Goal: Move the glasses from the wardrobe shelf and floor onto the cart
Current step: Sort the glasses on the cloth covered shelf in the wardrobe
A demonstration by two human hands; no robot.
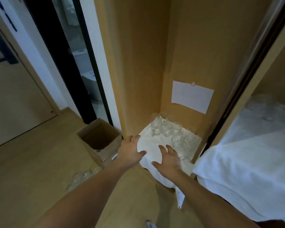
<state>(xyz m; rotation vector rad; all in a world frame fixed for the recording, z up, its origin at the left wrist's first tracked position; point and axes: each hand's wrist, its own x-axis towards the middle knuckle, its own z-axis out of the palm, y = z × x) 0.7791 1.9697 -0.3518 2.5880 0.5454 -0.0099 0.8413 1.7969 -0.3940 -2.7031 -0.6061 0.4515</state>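
Several clear glasses (168, 129) stand on a white cloth (152, 143) that covers the wardrobe shelf, most of them toward the back and right side. My left hand (132, 150) reaches over the shelf's left front corner, fingers spread and holding nothing. Just short of the nearest glasses, my right hand (169, 159) hovers over the cloth, fingers also spread. More clear glasses (82, 177) sit on the wooden floor at lower left. A surface draped in white cloth (247, 158) fills the right side, with blurred glassware (268, 111) at its far end.
An open cardboard box (99, 139) stands on the floor left of the wardrobe. A white sheet of paper (192, 96) is taped to the wardrobe's back wall. A dark-framed doorway (82, 63) and a closed door (11, 89) lie to the left.
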